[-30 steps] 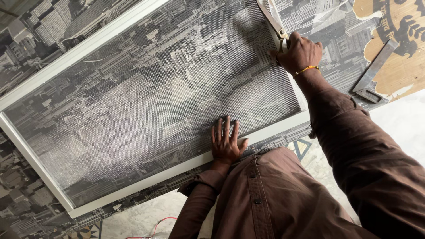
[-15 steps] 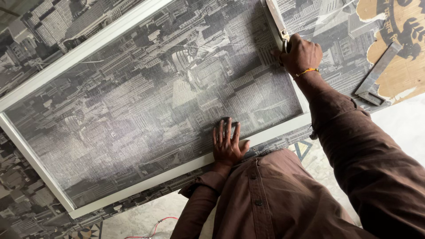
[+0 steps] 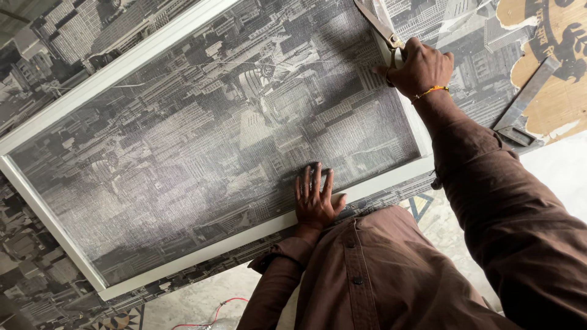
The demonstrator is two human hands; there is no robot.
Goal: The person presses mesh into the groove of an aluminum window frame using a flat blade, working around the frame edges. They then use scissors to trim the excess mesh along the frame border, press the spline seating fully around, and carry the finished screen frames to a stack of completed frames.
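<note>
Left hand (image 3: 315, 201) at 6 o'clock, fingers spread flat on mesh screen (image 3: 214, 153); right hand (image 3: 419, 67) at 1 o'clock, fingers closed around scissors (image 3: 378, 21) along white frame (image 3: 257, 229).

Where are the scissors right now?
Head view, upper right: the scissors are in the right hand, at the white frame's right edge.

1. I have one view only, from the camera on the person's head.
2. It looks steeply down over the brown shirt (image 3: 391, 275) onto the white frame (image 3: 257, 229).
3. It sits close, at arm's reach; the frame runs past the top edge.
</note>
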